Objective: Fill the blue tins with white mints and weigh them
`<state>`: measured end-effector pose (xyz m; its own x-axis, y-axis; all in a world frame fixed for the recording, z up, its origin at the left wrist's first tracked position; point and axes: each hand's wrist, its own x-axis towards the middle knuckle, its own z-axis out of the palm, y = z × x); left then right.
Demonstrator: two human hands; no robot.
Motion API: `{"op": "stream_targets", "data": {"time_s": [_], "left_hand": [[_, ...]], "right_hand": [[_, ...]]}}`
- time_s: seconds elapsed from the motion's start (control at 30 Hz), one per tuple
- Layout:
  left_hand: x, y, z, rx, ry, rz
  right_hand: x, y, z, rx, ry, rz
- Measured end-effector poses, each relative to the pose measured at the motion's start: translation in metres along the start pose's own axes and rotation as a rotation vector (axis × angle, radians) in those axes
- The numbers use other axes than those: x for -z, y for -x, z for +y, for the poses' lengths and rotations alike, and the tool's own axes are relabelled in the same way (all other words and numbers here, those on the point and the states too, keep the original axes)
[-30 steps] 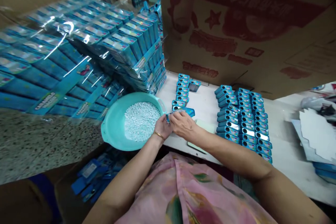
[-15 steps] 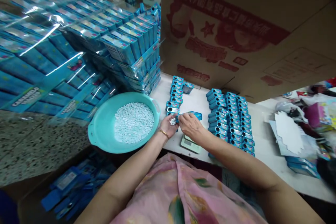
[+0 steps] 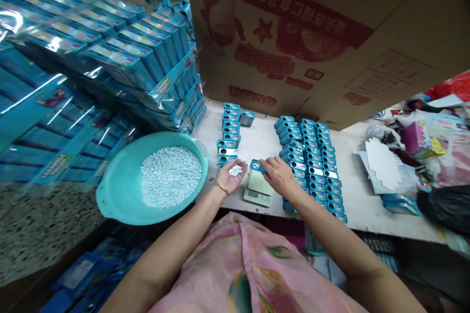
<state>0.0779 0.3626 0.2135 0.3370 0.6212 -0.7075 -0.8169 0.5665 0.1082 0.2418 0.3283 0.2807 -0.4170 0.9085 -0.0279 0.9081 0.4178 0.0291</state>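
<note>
Palm up, my left hand (image 3: pixel 231 178) cradles a small heap of white candies (image 3: pixel 235 170) between the candy basin and the scale. A small blue box (image 3: pixel 257 165) is gripped in my right hand (image 3: pixel 279 175), just above the far part of the pale kitchen scale (image 3: pixel 258 190). White pieces show at the box's opening. To the left stands a turquoise basin (image 3: pixel 121 181), part-filled with loose white candies (image 3: pixel 171 176). A column of blue boxes (image 3: pixel 230 129) runs beyond my left hand, and several more rows of blue boxes (image 3: pixel 312 166) stand right of my right hand.
A big cardboard carton (image 3: pixel 293 44) leans over the far side of the white table (image 3: pixel 356 190). Wrapped stacks of blue boxes (image 3: pixel 147 58) rise behind the basin. White cut card (image 3: pixel 382 164) and plastic bags lie at right. More blue packages (image 3: pixel 79 274) fill a container below left.
My hands have moved apart. The blue box, close against my left palm before, is now over the scale in my right hand. My left palm has opened, showing the candies. The view has shifted rightward.
</note>
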Motion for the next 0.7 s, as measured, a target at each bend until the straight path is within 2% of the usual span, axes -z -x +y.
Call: {"op": "stream_targets", "data": {"time_s": [0.2, 0.3, 0.37, 0.47, 0.57, 0.63, 0.7], "left_hand": [[0.020, 0.017, 0.008, 0.028, -0.065, 0.045], [0.034, 0.028, 0.005, 0.056, -0.126, 0.049], [0.042, 0.034, 0.001, 0.082, -0.159, 0.049], [0.053, 0.041, -0.005, 0.117, -0.184, 0.055], [0.062, 0.044, -0.008, 0.147, -0.185, 0.072], [0.066, 0.047, -0.008, 0.198, -0.190, 0.078], [0.070, 0.050, -0.008, 0.261, -0.199, 0.101]], "right_hand": [[-0.075, 0.035, 0.026, -0.259, -0.402, 0.152], [-0.098, 0.048, 0.029, -0.310, -0.483, 0.184], [-0.100, 0.053, 0.023, -0.316, -0.467, 0.217], [-0.086, 0.055, -0.002, -0.263, -0.414, 0.281], [-0.067, 0.046, -0.046, -0.031, -0.456, 0.263], [-0.059, 0.037, -0.074, 0.173, -0.465, 0.176], [-0.056, 0.030, -0.093, 0.280, -0.431, 0.083]]}}
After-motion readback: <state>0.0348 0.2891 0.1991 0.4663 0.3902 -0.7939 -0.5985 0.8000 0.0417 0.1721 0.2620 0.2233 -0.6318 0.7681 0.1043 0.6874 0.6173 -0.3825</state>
